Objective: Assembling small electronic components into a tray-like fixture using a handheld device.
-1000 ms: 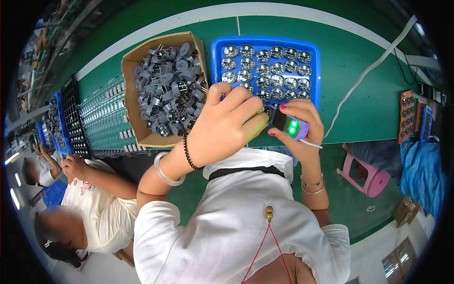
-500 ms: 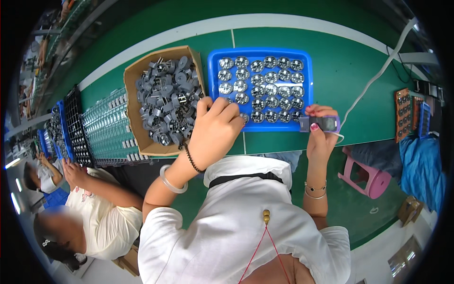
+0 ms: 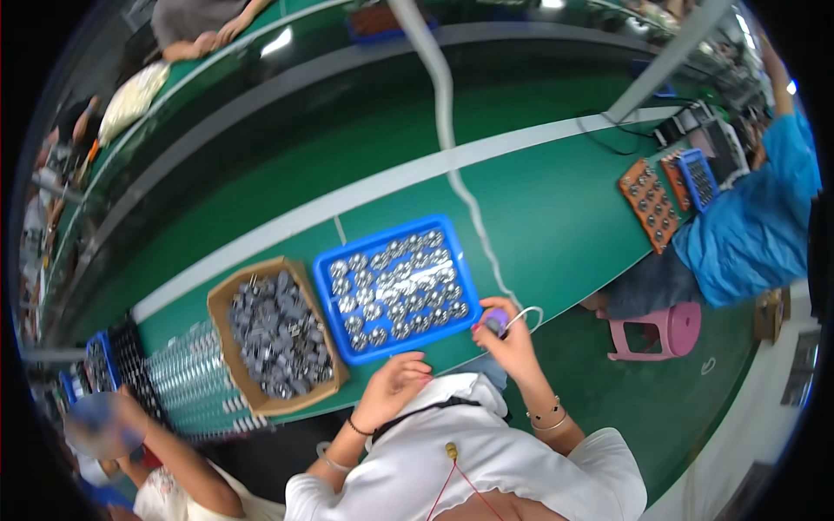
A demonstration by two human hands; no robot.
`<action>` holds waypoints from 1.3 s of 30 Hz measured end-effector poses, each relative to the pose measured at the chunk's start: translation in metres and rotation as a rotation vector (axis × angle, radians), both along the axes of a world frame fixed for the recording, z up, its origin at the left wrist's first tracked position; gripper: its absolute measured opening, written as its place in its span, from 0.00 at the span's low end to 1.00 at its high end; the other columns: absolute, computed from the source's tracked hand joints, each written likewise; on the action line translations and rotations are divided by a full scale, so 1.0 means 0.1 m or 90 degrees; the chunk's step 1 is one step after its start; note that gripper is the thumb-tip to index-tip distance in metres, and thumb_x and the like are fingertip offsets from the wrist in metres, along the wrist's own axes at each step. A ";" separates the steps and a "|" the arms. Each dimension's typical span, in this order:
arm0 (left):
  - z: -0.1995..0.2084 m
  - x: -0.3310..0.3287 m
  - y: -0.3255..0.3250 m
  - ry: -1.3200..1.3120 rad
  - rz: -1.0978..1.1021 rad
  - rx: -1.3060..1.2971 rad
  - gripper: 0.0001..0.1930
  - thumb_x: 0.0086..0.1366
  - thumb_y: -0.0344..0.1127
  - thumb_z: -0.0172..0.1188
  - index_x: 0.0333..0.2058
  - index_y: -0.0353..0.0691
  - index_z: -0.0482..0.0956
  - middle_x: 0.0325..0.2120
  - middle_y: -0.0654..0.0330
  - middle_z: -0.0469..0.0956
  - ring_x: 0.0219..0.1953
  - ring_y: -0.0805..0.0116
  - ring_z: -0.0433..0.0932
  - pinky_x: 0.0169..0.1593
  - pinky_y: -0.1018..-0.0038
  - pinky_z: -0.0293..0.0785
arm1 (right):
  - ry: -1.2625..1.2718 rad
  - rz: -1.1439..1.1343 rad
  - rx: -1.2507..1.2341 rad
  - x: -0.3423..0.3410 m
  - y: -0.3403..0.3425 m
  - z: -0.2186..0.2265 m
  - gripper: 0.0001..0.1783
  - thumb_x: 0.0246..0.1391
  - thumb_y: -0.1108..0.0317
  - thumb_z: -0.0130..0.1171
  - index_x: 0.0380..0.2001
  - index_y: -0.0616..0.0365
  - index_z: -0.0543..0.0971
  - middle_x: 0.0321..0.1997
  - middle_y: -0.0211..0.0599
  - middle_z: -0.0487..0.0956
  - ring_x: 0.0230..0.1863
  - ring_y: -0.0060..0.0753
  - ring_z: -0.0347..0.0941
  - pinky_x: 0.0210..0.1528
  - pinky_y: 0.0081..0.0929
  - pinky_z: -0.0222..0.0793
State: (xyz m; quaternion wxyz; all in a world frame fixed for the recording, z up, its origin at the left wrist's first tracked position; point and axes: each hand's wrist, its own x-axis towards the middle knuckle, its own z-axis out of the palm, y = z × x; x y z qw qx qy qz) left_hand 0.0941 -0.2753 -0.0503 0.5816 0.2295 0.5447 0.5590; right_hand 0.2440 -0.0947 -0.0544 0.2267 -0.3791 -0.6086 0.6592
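My right hand (image 3: 511, 339) is closed around a small purple-and-grey corded device (image 3: 496, 323), beside the lower right corner of a blue tray (image 3: 347, 355). A white cable loops out past my fingers. My left hand (image 3: 395, 386) is just below the tray's near edge, close to my waist, its fingers loosely bent and a little apart with nothing visible in them. Rows of round, shiny metallic parts (image 3: 401, 282) fill the tray. To its left stands a cardboard box (image 3: 228, 347) heaped with grey round parts with metal prongs (image 3: 276, 334).
Clear plastic trays (image 3: 187, 369) and black crates (image 3: 139, 360) lie left of the box, near a co-worker's arm (image 3: 187, 464). The white cable (image 3: 473, 208) crosses the green bench. At right are an orange board of round parts (image 3: 650, 204), a person in blue and a pink stool (image 3: 656, 330).
My view has swung up and tilted, so bench and tray appear lower and slanted. My left hand has drawn back from the tray toward my waist. The device stays in my right hand, now turned.
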 end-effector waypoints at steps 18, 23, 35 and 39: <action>-0.13 -0.47 1.04 -0.538 0.468 0.026 0.24 0.70 0.46 0.37 0.49 0.27 0.61 0.52 0.43 0.66 0.56 0.53 0.66 0.57 0.62 0.68 | 0.209 0.025 -0.076 -0.46 0.03 -0.09 0.33 0.51 0.74 0.58 0.60 0.52 0.59 0.41 0.33 0.76 0.31 0.17 0.72 0.30 0.16 0.69; -0.12 -0.70 1.36 -0.540 0.540 0.025 0.25 0.70 0.50 0.33 0.45 0.28 0.62 0.51 0.44 0.67 0.54 0.51 0.68 0.51 0.61 0.73 | 0.187 0.048 -0.059 -0.49 -0.09 -0.15 0.29 0.52 0.73 0.58 0.57 0.53 0.62 0.39 0.32 0.77 0.36 0.19 0.72 0.39 0.18 0.69; -0.20 -1.52 2.12 -0.495 0.628 -0.004 0.28 0.70 0.51 0.29 0.46 0.26 0.62 0.44 0.44 0.72 0.44 0.49 0.76 0.42 0.63 0.79 | 0.114 0.167 0.088 -0.44 -0.03 -0.15 0.27 0.53 0.70 0.58 0.55 0.54 0.63 0.33 0.28 0.72 0.34 0.17 0.67 0.38 0.18 0.65; -0.21 -1.93 2.26 -0.546 0.647 0.035 0.30 0.70 0.50 0.31 0.49 0.20 0.59 0.43 0.39 0.72 0.43 0.47 0.76 0.45 0.61 0.78 | 0.066 0.172 0.159 -0.49 0.01 0.05 0.26 0.53 0.66 0.58 0.54 0.55 0.64 0.36 0.35 0.72 0.36 0.27 0.68 0.40 0.25 0.66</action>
